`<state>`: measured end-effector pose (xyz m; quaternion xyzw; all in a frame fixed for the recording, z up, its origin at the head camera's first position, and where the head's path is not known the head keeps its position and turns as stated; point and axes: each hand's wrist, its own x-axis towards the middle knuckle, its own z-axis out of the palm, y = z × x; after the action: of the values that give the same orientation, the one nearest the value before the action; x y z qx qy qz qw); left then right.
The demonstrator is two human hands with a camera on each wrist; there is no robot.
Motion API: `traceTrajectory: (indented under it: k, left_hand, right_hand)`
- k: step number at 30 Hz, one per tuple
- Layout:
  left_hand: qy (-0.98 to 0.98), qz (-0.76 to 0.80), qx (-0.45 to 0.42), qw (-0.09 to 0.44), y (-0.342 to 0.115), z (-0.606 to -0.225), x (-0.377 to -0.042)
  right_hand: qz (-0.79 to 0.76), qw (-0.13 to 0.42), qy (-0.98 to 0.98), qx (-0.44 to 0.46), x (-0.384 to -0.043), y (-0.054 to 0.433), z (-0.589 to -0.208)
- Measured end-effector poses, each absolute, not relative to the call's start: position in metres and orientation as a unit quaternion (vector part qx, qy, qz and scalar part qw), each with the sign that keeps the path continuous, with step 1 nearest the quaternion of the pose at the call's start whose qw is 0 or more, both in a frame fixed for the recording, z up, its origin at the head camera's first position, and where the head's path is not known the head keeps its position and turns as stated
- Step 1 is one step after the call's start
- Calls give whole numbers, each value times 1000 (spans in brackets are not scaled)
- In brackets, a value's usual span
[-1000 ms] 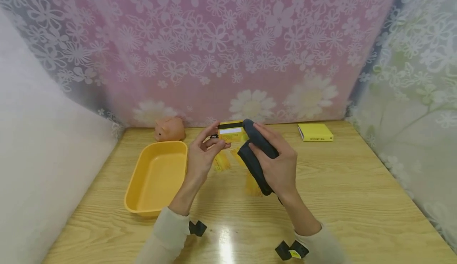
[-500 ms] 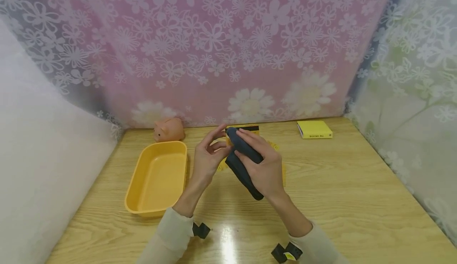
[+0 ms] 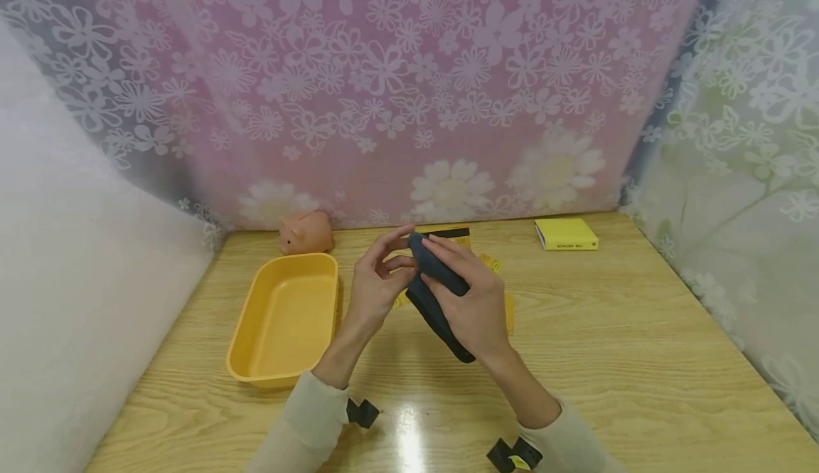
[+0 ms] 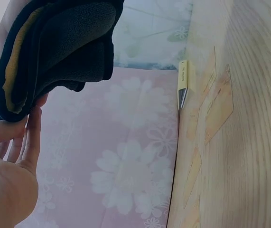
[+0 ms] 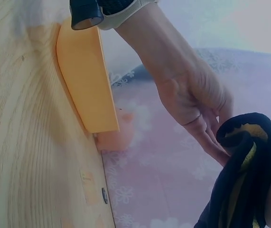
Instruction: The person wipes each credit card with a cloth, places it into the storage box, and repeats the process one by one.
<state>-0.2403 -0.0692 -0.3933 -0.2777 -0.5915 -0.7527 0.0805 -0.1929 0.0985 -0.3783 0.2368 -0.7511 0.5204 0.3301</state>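
My right hand [image 3: 473, 309] grips a folded dark navy cloth [image 3: 438, 270], its thumb and fingers curled round it above the table. Behind the cloth shows part of a yellow card [image 3: 462, 238] with a black magnetic stripe. With curled fingers and thumb, my left hand [image 3: 371, 291] pinches the card's left end, which the cloth mostly hides. In the left wrist view, the thumb and fingers meet at the lower edge of the cloth [image 4: 73, 38]. The right wrist view shows yellow edging inside the cloth's folds [image 5: 239, 175].
Several yellow cards [image 3: 509, 314] lie on the wooden table [image 3: 608, 359] beneath the hands. A yellow plastic tray [image 3: 281, 323] stands at left, with an orange-pink pig figure [image 3: 306, 232] behind it. At back right lies a small yellow binder [image 3: 566, 235].
The cloth and right hand have moved left over the card, covering most of it. The card has shifted slightly right. Over the last half second both hands have hardly moved.
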Motion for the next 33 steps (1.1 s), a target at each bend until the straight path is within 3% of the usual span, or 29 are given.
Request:
traceTrajectory:
  k: [33]
  left_hand:
    - [-560, -787, -246, 78, -77, -392, -242]
  right_hand:
    - [521, 385, -753, 115, -213, 150, -370]
